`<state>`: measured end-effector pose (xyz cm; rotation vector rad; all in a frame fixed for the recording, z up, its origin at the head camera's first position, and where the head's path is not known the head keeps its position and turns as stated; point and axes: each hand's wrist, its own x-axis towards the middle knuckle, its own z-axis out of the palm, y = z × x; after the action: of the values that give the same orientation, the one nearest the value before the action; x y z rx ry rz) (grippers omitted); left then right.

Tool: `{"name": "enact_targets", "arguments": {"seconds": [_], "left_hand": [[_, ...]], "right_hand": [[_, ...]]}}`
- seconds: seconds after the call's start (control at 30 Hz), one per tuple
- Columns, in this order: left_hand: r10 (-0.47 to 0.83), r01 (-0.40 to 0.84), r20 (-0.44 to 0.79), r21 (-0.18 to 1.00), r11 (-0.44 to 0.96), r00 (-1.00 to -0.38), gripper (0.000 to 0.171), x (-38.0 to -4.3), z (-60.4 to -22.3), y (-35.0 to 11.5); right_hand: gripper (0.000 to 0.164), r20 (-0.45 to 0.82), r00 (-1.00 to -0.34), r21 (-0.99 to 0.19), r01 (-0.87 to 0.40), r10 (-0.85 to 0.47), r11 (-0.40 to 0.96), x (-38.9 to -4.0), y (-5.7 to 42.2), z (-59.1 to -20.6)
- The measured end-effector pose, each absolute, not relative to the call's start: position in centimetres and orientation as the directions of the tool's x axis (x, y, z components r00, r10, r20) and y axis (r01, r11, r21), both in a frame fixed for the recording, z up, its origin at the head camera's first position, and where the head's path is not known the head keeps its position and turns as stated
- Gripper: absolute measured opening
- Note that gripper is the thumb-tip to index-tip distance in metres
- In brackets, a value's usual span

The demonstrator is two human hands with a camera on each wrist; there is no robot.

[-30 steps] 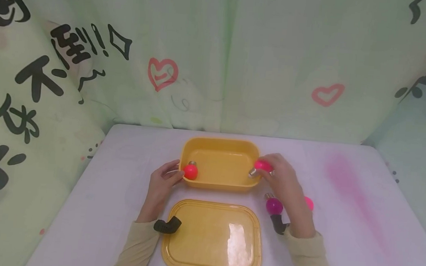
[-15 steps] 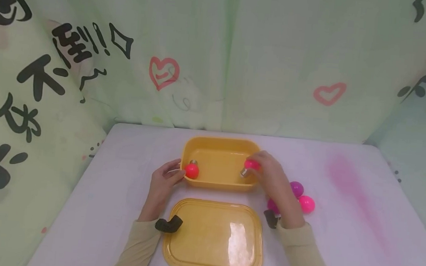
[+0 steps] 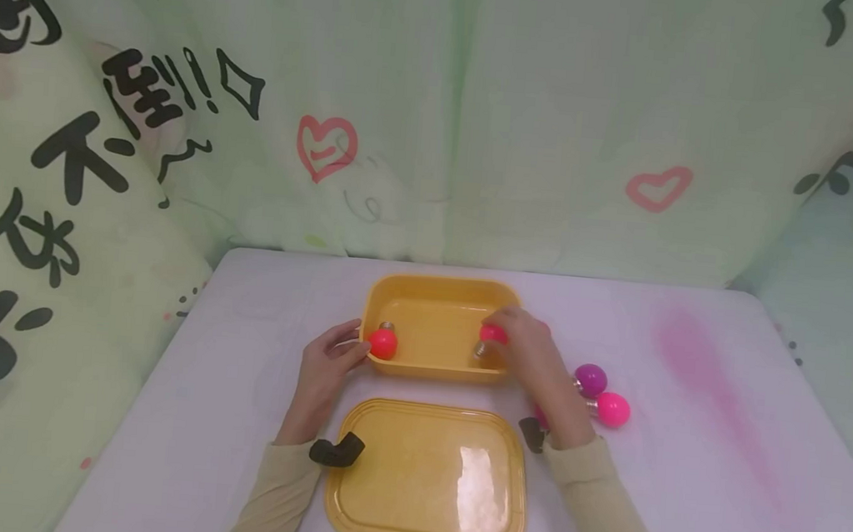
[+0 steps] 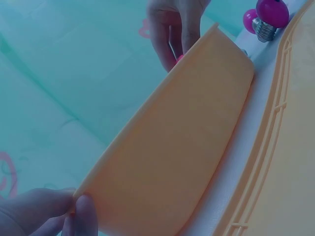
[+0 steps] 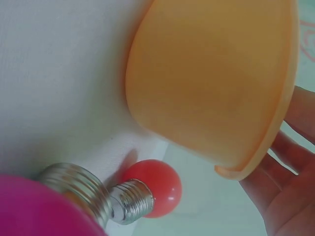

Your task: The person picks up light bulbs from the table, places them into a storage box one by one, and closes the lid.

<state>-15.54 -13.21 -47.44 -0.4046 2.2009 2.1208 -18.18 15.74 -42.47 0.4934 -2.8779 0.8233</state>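
A yellow plastic box [image 3: 433,372] stands on the table. My left hand [image 3: 321,383] pinches its left rim, thumb and fingers on either side in the left wrist view [image 4: 49,211]. Inside, by that corner, lies a red light bulb [image 3: 383,344]. My right hand [image 3: 528,349] reaches over the right rim and grips a pink light bulb [image 3: 494,333] with its metal base pointing down and left, low in the box. In the right wrist view the box wall [image 5: 211,83] hides that bulb and the fingertips.
A yellow lid [image 3: 409,482] lies flat in front of the box. Right of the box are a purple bulb [image 3: 591,380], a pink bulb [image 3: 614,409] and another bulb [image 3: 541,417], mostly covered by my right forearm. A patterned curtain [image 3: 541,141] hangs behind the table.
My right hand has carried the pink bulb leftward, from the box's right rim to inside it. Bulbs behind the forearm have come into view. The left hand stays on the rim.
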Motion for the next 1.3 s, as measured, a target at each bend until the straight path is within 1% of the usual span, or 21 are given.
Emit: {"name": "enact_targets", "arguments": {"seconds": [0.23,0.47,0.67,0.83,0.97,1.3], "left_hand": [[-0.133,-0.206,-0.203,0.978,0.01,-0.97,0.045,-15.38,-47.65,-13.67],[-0.148,-0.23,-0.223,0.973,0.029,-0.963,0.045,-15.42,-47.8,-13.71],[-0.14,-0.217,-0.213,0.976,0.017,-0.967,0.045,-15.45,-47.8,-13.7],[-0.13,-0.194,-0.194,0.981,-0.012,-0.972,0.045,-15.5,-47.73,-13.54],[-0.132,-0.199,-0.197,0.98,-0.002,-0.971,0.046,-15.52,-47.6,-13.36],[-0.141,-0.214,-0.21,0.977,0.014,-0.968,0.046,-15.53,-47.68,-13.22]], "right_hand": [[0.028,0.175,-0.936,-0.454,-0.351,-0.304,0.819,-18.39,15.14,-42.73],[0.026,0.161,-0.934,-0.411,-0.357,-0.318,0.839,-18.65,14.91,-43.09],[0.025,0.147,-0.937,-0.394,-0.349,-0.317,0.85,-18.8,14.77,-43.21],[0.027,0.111,-0.942,-0.404,-0.334,-0.317,0.852,-18.81,14.76,-43.19],[0.031,0.089,-0.943,-0.422,-0.327,-0.321,0.846,-18.77,14.77,-43.15],[0.031,0.124,-0.943,-0.448,-0.332,-0.31,0.83,-18.73,15.05,-43.45]]}}
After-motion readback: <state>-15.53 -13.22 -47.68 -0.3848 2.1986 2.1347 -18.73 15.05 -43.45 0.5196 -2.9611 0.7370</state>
